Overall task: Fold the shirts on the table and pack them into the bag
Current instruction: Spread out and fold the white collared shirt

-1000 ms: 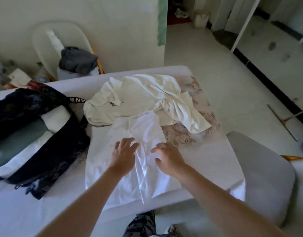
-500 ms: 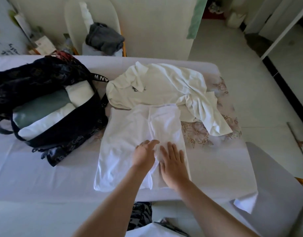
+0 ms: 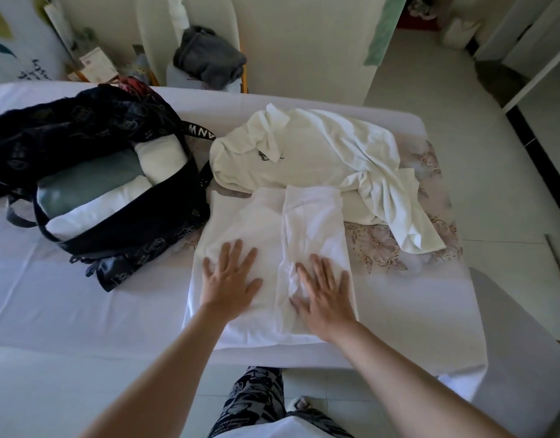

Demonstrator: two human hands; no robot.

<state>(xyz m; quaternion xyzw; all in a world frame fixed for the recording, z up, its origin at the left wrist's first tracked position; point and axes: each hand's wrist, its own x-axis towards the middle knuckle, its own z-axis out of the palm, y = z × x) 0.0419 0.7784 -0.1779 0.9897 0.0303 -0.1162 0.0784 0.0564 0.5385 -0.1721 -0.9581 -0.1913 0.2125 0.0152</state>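
Two entries: left hand (image 3: 229, 279) and right hand (image 3: 323, 294), fingers spread flat on white shirt (image 3: 240, 216); I judge smoothing, left-side fold next.

**Table: load noted**

Table (image 3: 70, 308) draped in white. Flowered lace mat (image 3: 378, 249) at right end. Black bag (image 3: 130, 240) on left, open, rolled clothes inside. Cream shirt (image 3: 320, 153) crumpled at far middle, spilling onto lace. White shirt (image 3: 313, 216) flat at near edge, right side folded in, just beside bag.
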